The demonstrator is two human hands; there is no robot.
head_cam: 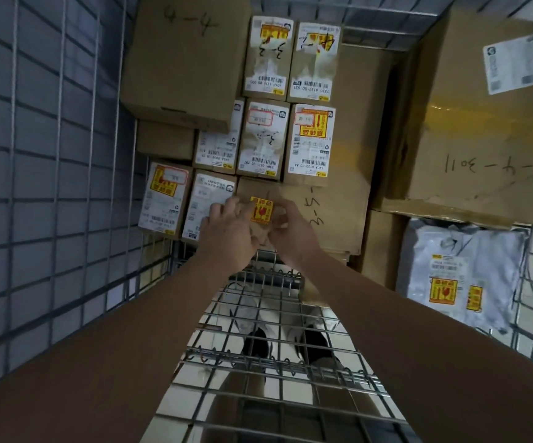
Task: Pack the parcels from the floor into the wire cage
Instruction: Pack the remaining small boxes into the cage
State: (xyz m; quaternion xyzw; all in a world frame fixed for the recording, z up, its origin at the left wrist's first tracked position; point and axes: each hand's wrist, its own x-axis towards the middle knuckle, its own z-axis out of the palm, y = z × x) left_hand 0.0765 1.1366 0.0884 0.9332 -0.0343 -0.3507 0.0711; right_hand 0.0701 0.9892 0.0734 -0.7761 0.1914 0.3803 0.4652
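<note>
Left hand (226,225) and right hand (290,227) both grasp small brown box (260,215) with yellow sticker, at frame centre inside wire cage (67,187). Labelled boxes (265,139) stacked at 12 o'clock, grey bag (460,276) at 4 o'clock.

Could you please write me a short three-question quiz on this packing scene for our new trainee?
1. True or false: both hands grip the same small box with the yellow sticker.
2. Which parcel is not cardboard? A) the box marked 4-4 B) the grey poly bag C) the box marked 3-4-3011
3. Fill in: the small box being placed goes directly right of a box bearing a white ____.

Key
1. True: the left hand and the right hand hold it from either side.
2. B, lying at the cage's right.
3. Label: that is the white-labelled box.
</note>
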